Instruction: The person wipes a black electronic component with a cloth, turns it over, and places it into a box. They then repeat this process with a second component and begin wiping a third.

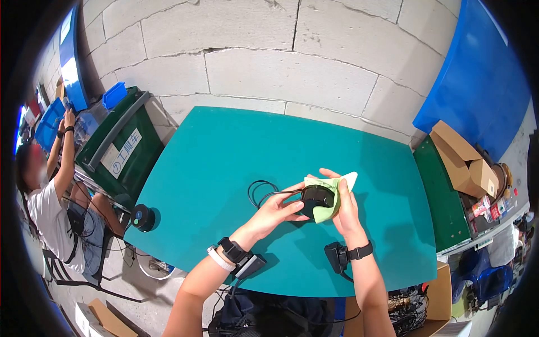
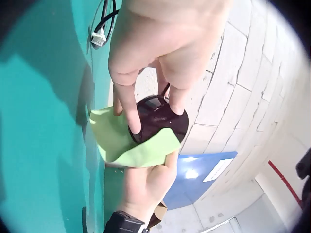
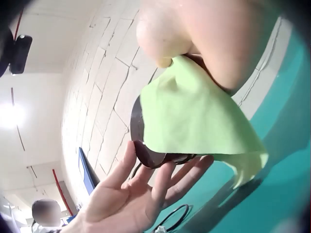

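A glossy black round device (image 1: 316,197) with a cable is held above the green table. The left hand (image 1: 273,210) grips its side, thumb and fingertips on the black surface (image 2: 158,119). Against the other side, the right hand (image 1: 346,212) holds a light green cloth (image 1: 325,213) wrapped partly round the device. In the right wrist view the cloth (image 3: 194,111) covers much of the device, pinched near the right hand (image 3: 209,39), while the left hand (image 3: 126,199) supports it from below.
A small black cylinder (image 1: 142,218) stands at the left edge of the green table (image 1: 241,146). Black cable (image 1: 259,190) loops on the table behind the left hand. An open cardboard box (image 1: 457,160) is at the right; a seated person (image 1: 53,202) is at the far left.
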Tool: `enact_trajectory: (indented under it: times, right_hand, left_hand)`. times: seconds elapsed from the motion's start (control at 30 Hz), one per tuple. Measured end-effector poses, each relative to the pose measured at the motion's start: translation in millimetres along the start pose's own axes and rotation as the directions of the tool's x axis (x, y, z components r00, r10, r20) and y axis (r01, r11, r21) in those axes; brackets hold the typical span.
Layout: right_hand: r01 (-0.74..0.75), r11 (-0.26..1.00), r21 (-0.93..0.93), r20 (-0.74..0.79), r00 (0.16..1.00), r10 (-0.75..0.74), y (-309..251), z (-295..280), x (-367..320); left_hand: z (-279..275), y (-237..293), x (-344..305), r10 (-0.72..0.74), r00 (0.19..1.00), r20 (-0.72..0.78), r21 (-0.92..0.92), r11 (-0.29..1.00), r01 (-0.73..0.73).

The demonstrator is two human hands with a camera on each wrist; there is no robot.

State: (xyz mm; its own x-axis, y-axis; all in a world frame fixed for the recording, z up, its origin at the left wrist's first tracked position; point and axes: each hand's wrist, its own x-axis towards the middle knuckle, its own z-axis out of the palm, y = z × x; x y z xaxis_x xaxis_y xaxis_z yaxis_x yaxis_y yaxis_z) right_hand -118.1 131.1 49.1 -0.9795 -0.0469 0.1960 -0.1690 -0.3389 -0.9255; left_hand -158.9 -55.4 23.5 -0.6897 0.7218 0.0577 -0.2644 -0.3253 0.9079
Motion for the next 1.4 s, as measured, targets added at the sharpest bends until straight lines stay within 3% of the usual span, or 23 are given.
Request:
enact_trajectory:
  times: [0.17,0.37,0.47,0.53,0.6,0.67,0.8,0.9,1.0,1.13,1.23,1.4]
  right_hand:
    - [-0.06,0.998,-0.008,0.026,0.998,0.06,-1.0,-0.8,2.3]
    - [-0.136,0.957,-0.256,-0.238,0.968,0.074,24.4,-18.5,2.2]
    - [-0.046,0.981,-0.188,-0.162,0.987,0.015,11.3,-9.6,0.8]
    - [0.091,0.992,-0.091,-0.087,0.991,-0.099,7.3,-3.4,1.1]
    - [0.063,0.995,-0.084,-0.04,0.997,-0.067,8.1,-4.8,0.9]
    - [0.184,0.912,-0.366,0.093,0.983,-0.161,14.1,-2.8,2.2]
    - [0.166,0.799,-0.578,0.132,0.985,-0.109,20.1,6.6,0.5]
    - [0.161,0.799,-0.58,0.038,0.985,-0.171,20.1,4.6,2.2]
    - [0.205,0.821,-0.532,-0.04,0.963,-0.266,26.1,0.6,5.9]
    - [0.227,0.829,-0.511,-0.035,0.958,-0.284,24.3,3.3,5.3]
    - [0.094,0.883,-0.46,-0.11,0.981,-0.162,19.3,2.5,2.9]
    - [0.021,0.865,-0.501,-0.156,0.981,-0.114,15.2,-3.5,1.6]
  left_hand:
    - [2.0,-1.1,-0.3,0.008,0.999,-0.034,0.009,1.0,-0.008]
    - [-0.7,2.9,1.4,0.035,0.996,-0.087,0.023,0.999,-0.033]
    - [0.3,3.0,0.9,0.082,0.992,-0.094,0.022,0.997,-0.08]
    - [2.1,1.3,0.4,0.096,0.993,-0.069,0.091,0.992,-0.09]
    - [1.4,-0.8,1.2,0.112,0.991,-0.076,0.08,0.991,-0.106]
    - [-2.7,-2.6,1.9,0.124,0.989,-0.081,0.073,0.99,-0.118]
    - [-10.6,1.6,-0.2,0.128,0.974,-0.186,0.118,0.987,-0.107]
    - [-11.5,-6.5,2.5,0.083,0.974,-0.209,0.018,0.997,-0.081]
    - [-4.8,-9.9,2.8,0.034,0.99,-0.138,0.118,0.993,-0.018]
    - [-6.0,-7.3,1.7,0.017,0.986,-0.168,0.084,0.996,-0.003]
    - [-9.3,-2.8,1.5,0.062,0.976,-0.209,0.121,0.992,-0.037]
    - [-14.6,-3.5,2.2,0.188,0.964,-0.189,0.278,0.952,-0.131]
